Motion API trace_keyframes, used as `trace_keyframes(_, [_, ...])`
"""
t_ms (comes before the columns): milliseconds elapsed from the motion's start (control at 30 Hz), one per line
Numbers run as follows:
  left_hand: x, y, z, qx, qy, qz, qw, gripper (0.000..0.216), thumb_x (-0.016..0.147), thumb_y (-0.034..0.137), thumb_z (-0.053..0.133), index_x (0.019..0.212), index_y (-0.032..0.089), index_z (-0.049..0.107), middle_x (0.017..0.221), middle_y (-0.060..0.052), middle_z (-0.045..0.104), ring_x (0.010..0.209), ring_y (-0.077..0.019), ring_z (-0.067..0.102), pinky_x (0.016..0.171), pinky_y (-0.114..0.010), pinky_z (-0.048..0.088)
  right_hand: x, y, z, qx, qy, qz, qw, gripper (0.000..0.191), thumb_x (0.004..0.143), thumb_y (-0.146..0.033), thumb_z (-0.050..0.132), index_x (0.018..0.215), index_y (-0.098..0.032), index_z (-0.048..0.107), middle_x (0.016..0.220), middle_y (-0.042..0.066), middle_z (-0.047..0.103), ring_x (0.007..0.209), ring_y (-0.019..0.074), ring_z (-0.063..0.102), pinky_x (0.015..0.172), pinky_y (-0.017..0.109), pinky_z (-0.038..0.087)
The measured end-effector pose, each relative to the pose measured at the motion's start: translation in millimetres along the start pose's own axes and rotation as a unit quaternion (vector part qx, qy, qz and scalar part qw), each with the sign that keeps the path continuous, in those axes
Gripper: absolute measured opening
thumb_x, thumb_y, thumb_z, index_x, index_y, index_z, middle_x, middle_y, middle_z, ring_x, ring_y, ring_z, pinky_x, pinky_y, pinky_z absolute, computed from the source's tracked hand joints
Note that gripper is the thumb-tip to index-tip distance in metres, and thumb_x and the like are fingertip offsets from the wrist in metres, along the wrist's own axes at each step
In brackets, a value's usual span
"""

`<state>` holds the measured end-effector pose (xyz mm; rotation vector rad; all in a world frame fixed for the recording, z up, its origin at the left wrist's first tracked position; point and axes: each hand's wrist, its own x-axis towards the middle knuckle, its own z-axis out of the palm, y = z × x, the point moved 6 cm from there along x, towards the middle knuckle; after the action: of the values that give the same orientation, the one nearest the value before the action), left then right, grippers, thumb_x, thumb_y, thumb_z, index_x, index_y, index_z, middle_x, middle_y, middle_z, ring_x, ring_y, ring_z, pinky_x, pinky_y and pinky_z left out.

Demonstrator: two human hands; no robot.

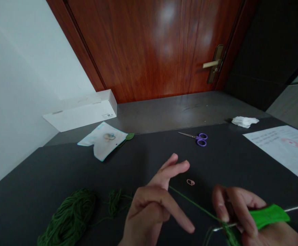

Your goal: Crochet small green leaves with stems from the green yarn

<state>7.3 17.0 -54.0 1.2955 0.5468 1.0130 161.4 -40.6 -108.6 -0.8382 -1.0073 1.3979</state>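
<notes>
View: head camera, looking forward and down at the worktop (128, 177).
Right grip (244, 212): I am grasping the green-handled hook (269, 216), its metal tip pointing left and its far end projecting past my hand.
Green yarn piece (231, 236): beside the metal tip, under my right fingers, partly cut off by the lower edge.
Left grip (152, 206): my fingers are spread; I cannot tell whether they hold the strand.
Yarn strand (192, 202): runs from my left hand down to the green yarn piece.
Yarn skein (69, 217): left of my left hand, with a small yarn tangle (114, 202) between them.
Pink clip (190, 182): lying between my hands, beyond the strand.
Scissors (201, 138): beyond the clip, purple handles to the right.
Leaf-shaped piece (129, 136): at the right corner of the blue-edged packet (102, 145).
Printed sheet (284, 145): at far right, near the crumpled tissue (244, 121).
</notes>
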Motion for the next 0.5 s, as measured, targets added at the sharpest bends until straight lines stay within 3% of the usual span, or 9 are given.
trace_keyframes(67, [1, -8, 4, 0.12, -0.038, 0.005, 0.992, 0.038, 0.079, 0.011, 0.046, 0.065, 0.029, 0.076, 0.128, 0.002, 0.059, 0.137, -0.0234, 0.025, 0.113, -0.045, 0.013, -2, 1, -2, 0.017, 0.015, -0.004, 1.0, 0.053, 0.052, -0.041, 0.085, 0.046, -0.018, 0.037, 0.069, -0.002, 0.053, 0.054, 0.0097, 0.043, 0.049, 0.02, 0.039])
trace_keyframes(133, [1, -17, 9, 0.253, -0.07, 0.024, 0.965, 0.043, 0.077, 0.002, 0.042, 0.073, 0.026, 0.077, 0.137, 0.0, 0.051, 0.136, -0.0241, 0.027, 0.112, -0.047, 0.011, -3, 2, -3, 0.041, 0.022, -0.008, 0.999, 0.047, 0.054, -0.038, 0.085, 0.049, -0.018, 0.043, 0.071, -0.002, 0.054, 0.055, 0.0097, 0.046, 0.05, 0.02, 0.04])
trace_keyframes(200, [-3, -26, 16, 0.3, -0.103, 0.037, 0.948, 0.05, 0.073, -0.002, 0.04, 0.098, 0.026, 0.073, 0.142, -0.003, 0.044, 0.134, -0.0254, 0.029, 0.11, -0.047, 0.016, -4, 3, -5, 0.053, 0.029, -0.016, 0.998, 0.038, 0.056, -0.033, 0.085, 0.054, -0.02, 0.049, 0.074, -0.002, 0.056, 0.06, 0.0109, 0.051, 0.053, 0.02, 0.043])
trace_keyframes(267, [-7, -36, 22, 0.266, -0.113, 0.031, 0.957, 0.059, 0.07, 0.002, 0.047, 0.121, 0.026, 0.061, 0.135, -0.008, 0.048, 0.126, -0.0286, 0.039, 0.105, -0.046, 0.028, -4, 5, -9, 0.036, 0.042, -0.027, 0.998, 0.03, 0.059, -0.029, 0.083, 0.058, -0.022, 0.054, 0.078, -0.002, 0.059, 0.068, 0.0133, 0.055, 0.059, 0.022, 0.046])
trace_keyframes(367, [-12, -53, 26, 0.106, -0.101, -0.025, 0.989, 0.067, 0.069, 0.014, 0.054, 0.134, 0.025, 0.047, 0.113, -0.011, 0.054, 0.102, -0.0275, 0.053, 0.087, -0.039, 0.043, -4, 8, -12, -0.006, 0.06, -0.046, 0.997, 0.023, 0.064, -0.027, 0.08, 0.06, -0.022, 0.058, 0.081, 0.0, 0.06, 0.076, 0.0172, 0.059, 0.068, 0.029, 0.049])
trace_keyframes(500, [-14, -66, 27, -0.096, -0.091, -0.082, 0.988, 0.076, 0.062, 0.024, 0.068, 0.135, 0.027, 0.045, 0.093, -0.005, 0.052, 0.086, -0.0202, 0.05, 0.08, -0.033, 0.041, -3, 11, -10, 0.013, 0.056, -0.062, 0.996, 0.023, 0.065, -0.026, 0.079, 0.059, -0.023, 0.057, 0.082, -0.001, 0.059, 0.074, 0.017, 0.06, 0.071, 0.033, 0.05])
